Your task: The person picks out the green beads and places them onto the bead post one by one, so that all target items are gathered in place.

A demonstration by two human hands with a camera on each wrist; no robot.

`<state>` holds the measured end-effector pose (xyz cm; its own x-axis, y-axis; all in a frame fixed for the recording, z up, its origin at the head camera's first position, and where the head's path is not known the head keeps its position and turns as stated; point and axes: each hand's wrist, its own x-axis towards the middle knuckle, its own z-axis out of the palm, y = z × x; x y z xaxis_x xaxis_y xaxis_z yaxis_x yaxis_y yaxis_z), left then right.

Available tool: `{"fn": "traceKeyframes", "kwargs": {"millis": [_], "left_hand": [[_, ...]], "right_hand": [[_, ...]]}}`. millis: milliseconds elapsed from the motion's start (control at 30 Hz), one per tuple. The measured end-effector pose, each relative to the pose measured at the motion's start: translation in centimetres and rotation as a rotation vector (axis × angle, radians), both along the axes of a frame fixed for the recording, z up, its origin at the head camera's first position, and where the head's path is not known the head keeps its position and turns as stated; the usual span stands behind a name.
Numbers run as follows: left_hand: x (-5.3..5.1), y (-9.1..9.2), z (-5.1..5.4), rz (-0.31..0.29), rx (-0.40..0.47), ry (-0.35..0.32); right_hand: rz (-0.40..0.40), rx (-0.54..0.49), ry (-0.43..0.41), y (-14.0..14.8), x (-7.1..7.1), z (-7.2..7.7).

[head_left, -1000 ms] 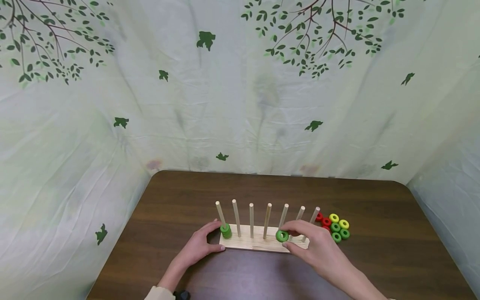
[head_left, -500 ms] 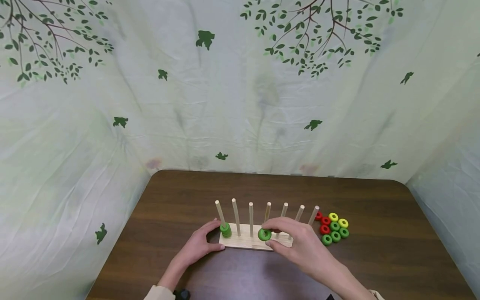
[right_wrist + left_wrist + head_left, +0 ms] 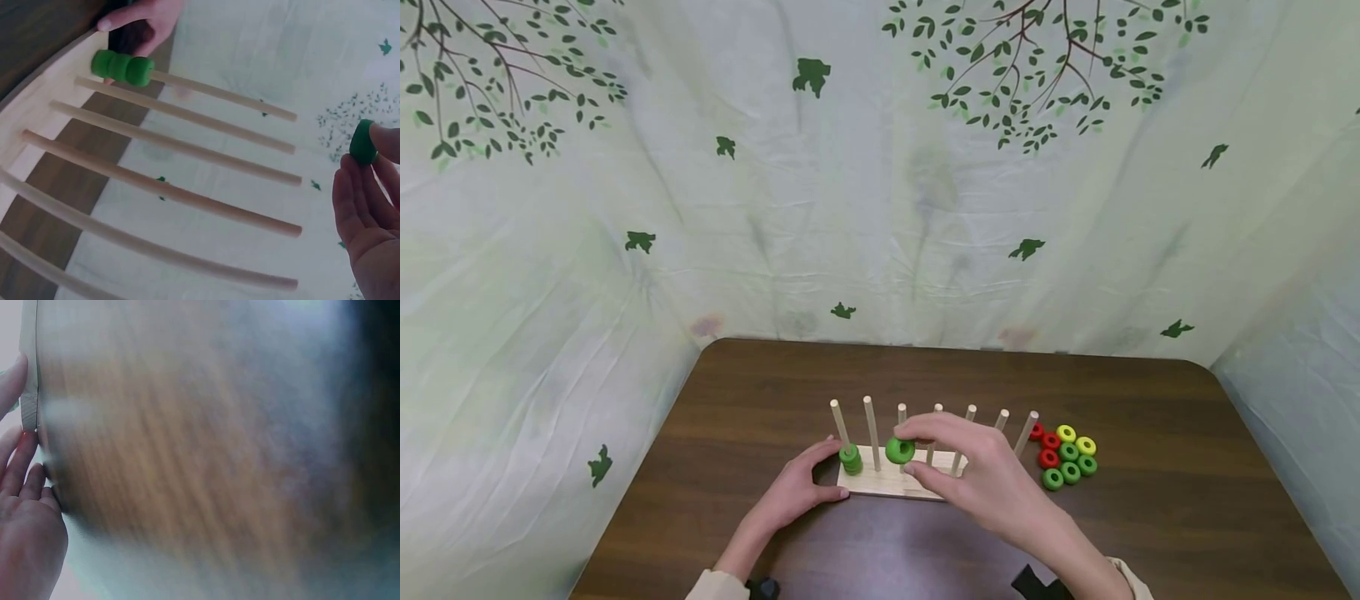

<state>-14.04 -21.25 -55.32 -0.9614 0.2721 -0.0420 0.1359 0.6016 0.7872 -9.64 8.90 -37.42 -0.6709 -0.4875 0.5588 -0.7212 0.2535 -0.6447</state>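
Observation:
A pale wooden peg board (image 3: 876,479) with several upright pegs lies on the table. Its leftmost peg carries a stack of three green rings (image 3: 122,67). My left hand (image 3: 801,487) grips the board's left end, thumb at the front and fingers behind; the left wrist view shows the board's end (image 3: 29,412) between them. Between thumb and fingers, my right hand (image 3: 996,475) pinches another green ring (image 3: 900,451). In the right wrist view this ring (image 3: 361,145) is off the pegs, beyond their tips. The right hand hides part of the board in the head view.
Right of the board lie loose rings: several green rings (image 3: 1070,472), red rings (image 3: 1048,458) and two yellow rings (image 3: 1086,446). The brown table (image 3: 1180,492) ends at a leaf-printed cloth (image 3: 925,208) behind. A black object (image 3: 1037,583) is by the right forearm.
My right hand has moved left along the board and slightly upward, with the green ring between its fingers. The left hand has stayed at the board's end.

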Motion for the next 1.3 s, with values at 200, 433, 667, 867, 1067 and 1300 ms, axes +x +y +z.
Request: {"fn": "traceKeyframes", "kwargs": {"millis": [200,433,667,867,1067,1300], "left_hand": [[-0.1,0.1,0.1,-0.008,0.006,0.011],[0.0,0.0,0.4,-0.009,0.026,0.006],[0.0,0.1,0.4,-0.012,0.016,0.004],[-0.1,0.1,0.4,-0.008,0.016,0.007],[-0.1,0.0,0.4,-0.007,0.019,-0.001],[0.0,0.0,0.4,-0.002,0.030,-0.018]], "right_hand": [[0.025,-0.017,0.009,-1.2,-0.7,1.0],[0.027,-0.038,0.021,-2.8,-1.9,1.2],[0.023,-0.007,0.023,-3.9,-3.1,1.5],[0.053,0.041,0.036,-4.7,-4.3,1.8],[0.068,0.084,-0.021,-5.4,-5.2,2.2],[0.061,0.184,-0.102,-6.3,-5.9,2.6]]}}
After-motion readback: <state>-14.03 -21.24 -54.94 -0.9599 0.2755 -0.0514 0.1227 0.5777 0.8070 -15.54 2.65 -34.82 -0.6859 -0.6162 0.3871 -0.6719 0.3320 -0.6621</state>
